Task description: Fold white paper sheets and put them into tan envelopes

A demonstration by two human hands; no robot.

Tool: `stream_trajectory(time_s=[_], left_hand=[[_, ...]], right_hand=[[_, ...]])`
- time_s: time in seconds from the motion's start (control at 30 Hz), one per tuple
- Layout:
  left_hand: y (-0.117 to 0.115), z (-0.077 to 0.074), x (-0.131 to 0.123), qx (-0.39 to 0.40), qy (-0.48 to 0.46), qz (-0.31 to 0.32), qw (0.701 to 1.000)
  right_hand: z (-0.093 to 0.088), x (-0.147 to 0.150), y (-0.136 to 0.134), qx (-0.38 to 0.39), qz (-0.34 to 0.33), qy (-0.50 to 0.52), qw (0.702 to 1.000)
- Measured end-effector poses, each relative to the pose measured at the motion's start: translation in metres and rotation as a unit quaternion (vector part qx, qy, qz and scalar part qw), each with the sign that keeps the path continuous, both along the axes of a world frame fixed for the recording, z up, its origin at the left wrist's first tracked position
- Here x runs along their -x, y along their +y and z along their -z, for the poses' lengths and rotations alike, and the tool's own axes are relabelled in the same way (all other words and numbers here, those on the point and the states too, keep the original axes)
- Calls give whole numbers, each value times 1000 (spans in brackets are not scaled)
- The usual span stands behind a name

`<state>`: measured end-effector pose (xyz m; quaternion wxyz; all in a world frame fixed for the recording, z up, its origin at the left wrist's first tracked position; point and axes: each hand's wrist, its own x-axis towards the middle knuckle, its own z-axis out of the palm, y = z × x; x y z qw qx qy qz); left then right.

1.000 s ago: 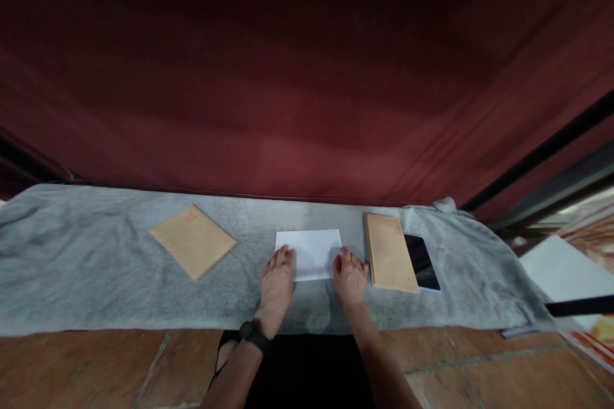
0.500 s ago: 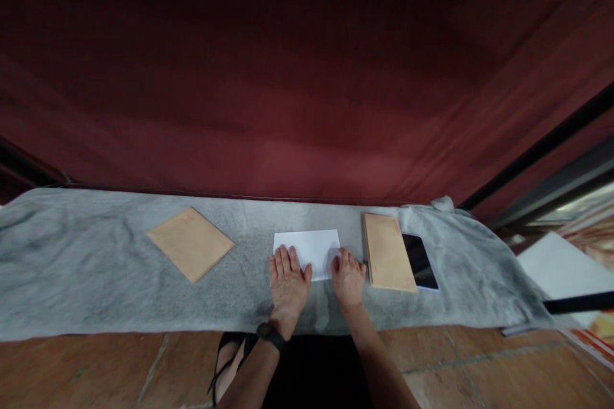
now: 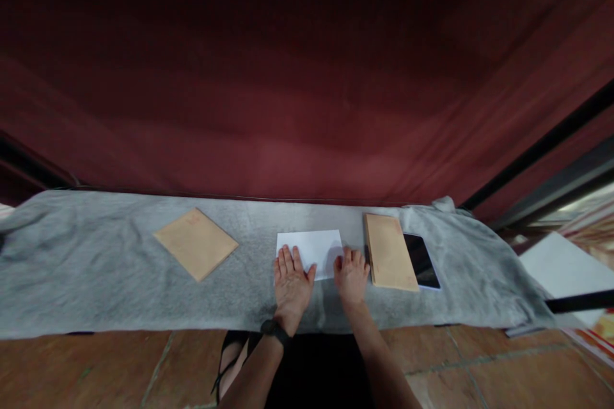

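A white sheet of paper, seemingly folded, lies on the grey cloth in front of me. My left hand rests flat on its left part, fingers stretched out and thumb apart. At the paper's lower right edge is my right hand, its fingers curled and the thumb against the edge; the fingertips are partly hidden. Just right of that hand lies a stack of brown envelopes, partly over a dark-screened tablet or phone. Another brown envelope pile sits turned at an angle on the left.
Grey cloth covers the long, narrow surface. A dark red fabric wall stands right behind it. At the right are a black bar and a white panel. Below is a brown tiled floor.
The view has shifted slightly. My left hand stays flat on the paper, while the fingers of my right hand have curled a little more and moved slightly right along the paper's edge.
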<state>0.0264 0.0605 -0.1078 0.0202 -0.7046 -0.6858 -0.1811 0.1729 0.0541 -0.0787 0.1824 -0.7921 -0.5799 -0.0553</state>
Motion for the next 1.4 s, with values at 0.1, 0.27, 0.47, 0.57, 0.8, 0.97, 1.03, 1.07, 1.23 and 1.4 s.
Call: stream_trajectory(time_s=[0.1,0.27,0.47,0.57,0.8,0.97,1.03,1.07,1.23,1.4], left_hand=[[-1,-1,1,5,17,4,1000],[-3,1,7,24,44,21,999],[-2,5,8,30,46,20,998],[-1,5,6,25,44,8,999],[-1,1,3,21,37,2,999],[-2,-6,2,32,15,-1,999],[-2,-9,2,35,15,3,999],[-2,-10,3,35,18,4,999],[-2,-9,2,26,35,4,999],[-2,-8,3,35,41,6,999]], right_hand=[[-3,19,3,-48,-66,66,994],[13,60,4,-69,-226,160,958],[22,63,1,-27,-253,121,959],[21,56,-2,-14,-226,90,970],[25,35,-15,-2,-158,23,987],[33,13,-24,-21,-123,0,992],[35,3,-26,-27,-110,-12,993],[36,-2,-27,-29,-104,-16,994],[32,-13,-26,-39,-68,-14,997],[23,9,-21,-33,-169,18,985]])
